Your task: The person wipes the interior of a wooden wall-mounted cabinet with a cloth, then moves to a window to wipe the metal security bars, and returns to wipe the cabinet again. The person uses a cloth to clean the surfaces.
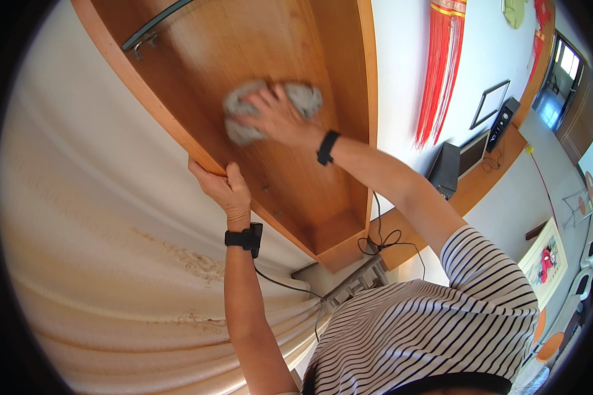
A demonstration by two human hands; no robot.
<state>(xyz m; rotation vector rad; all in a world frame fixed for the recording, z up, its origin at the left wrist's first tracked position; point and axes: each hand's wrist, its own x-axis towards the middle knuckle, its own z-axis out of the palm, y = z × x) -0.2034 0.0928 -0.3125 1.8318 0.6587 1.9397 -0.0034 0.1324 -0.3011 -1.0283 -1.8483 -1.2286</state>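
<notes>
My right hand, blurred by motion, presses a grey cloth against the inner back panel of a wooden cabinet. The fingers are spread over the cloth, which bunches out on both sides of them. With thumb and fingers, my left hand grips the cabinet's wooden side edge. A glass shelf crosses the cabinet's upper part, with metal brackets beside its edge. Black bands are on both wrists.
A pale curtain hangs close on the left. Red tassels hang on the wall at right, above a wooden ledge with a black speaker. A black cable loops by the cabinet's lower end, near a grey metal ladder-like frame.
</notes>
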